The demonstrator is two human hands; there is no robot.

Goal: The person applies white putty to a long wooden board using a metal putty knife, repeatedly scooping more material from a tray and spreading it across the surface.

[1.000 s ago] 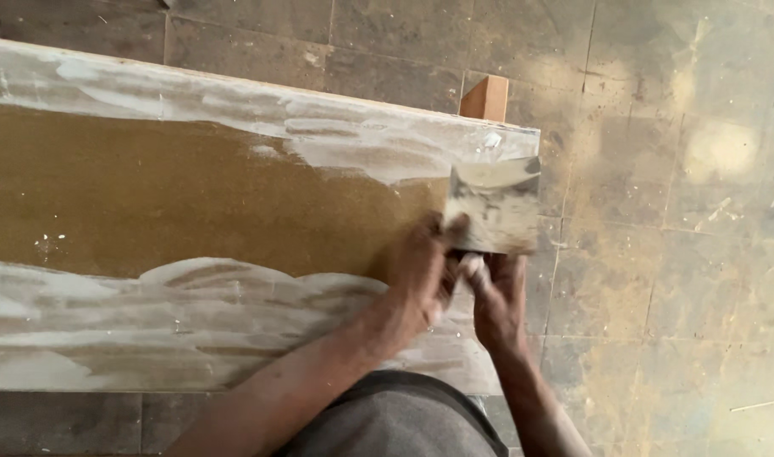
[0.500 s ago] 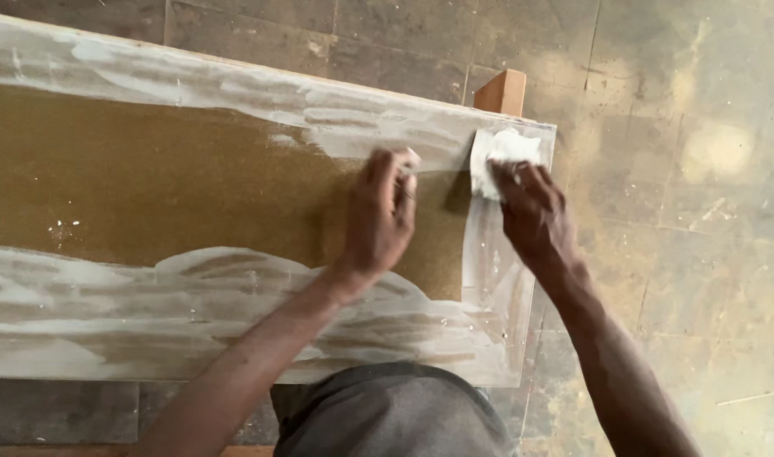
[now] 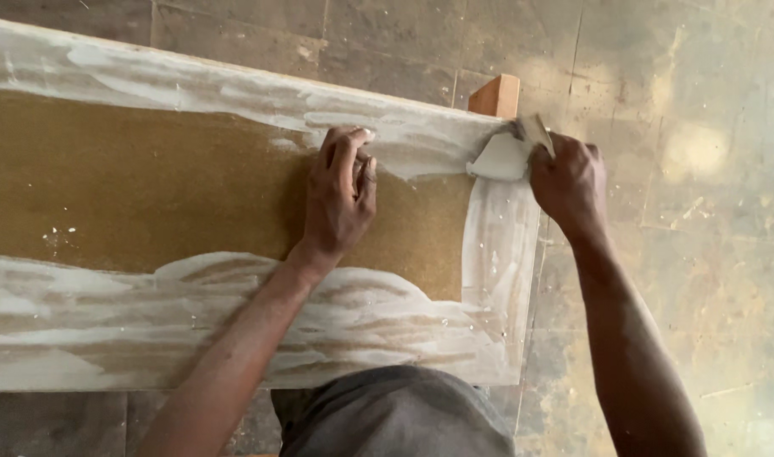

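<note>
Head view, board: a long brown board (image 3: 150,186) is lying flat across the frame, its far and near bands and its right end coated with white filler (image 3: 234,313); the bare brown middle strip is remaining uncoated.
Head view, support: a wooden block (image 3: 495,95) is showing just beyond the far right corner of the board, probably part of what is carrying it off the floor.
Head view, right hand: the right hand (image 3: 569,182) is clenching around the handle of a putty knife (image 3: 510,152) at the far right corner of the board.
Head view, blade: the wide blade is loaded with white filler and is touching the coated band, tilted low, which is likely letting it drag the filler thin instead of gouging.
Head view, left hand: the left hand (image 3: 340,190) is grasping nothing; it is pressing palm-down on the bare brown strip, fingertips reaching the edge of the far white band.
Head view, reason for left hand: resting on the dry strip is keeping the palm out of wet filler, and its weight appears to be steadying the board against the push of the blade.
Head view, body: grey clothing (image 3: 395,415) is showing at the near edge, so the person is leaning over the board from its long side.
Head view, floor: a stained tiled floor (image 3: 700,127) is surrounding the board.
</note>
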